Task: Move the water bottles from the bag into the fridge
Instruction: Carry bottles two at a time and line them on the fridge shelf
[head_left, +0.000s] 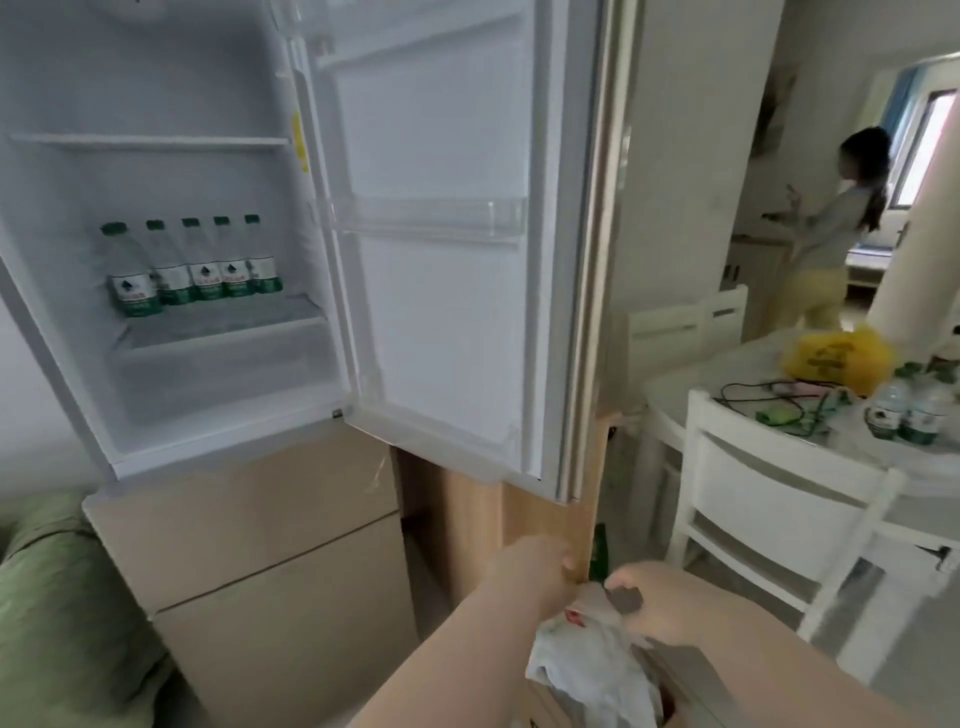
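Head view: left hand (535, 571) and right hand (662, 605) each pinch the white plastic bag (587, 670) at its rim; five water bottles (192, 267) stand well above on the fridge (156, 67) shelf.

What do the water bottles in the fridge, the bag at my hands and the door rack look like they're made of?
Water bottles: likely clear plastic; see-through bodies, green caps, printed labels.
Bag: thin white plastic film, crumpled, slightly glossy.
Door rack: clear rigid plastic, it seems; the white door liner shows through.
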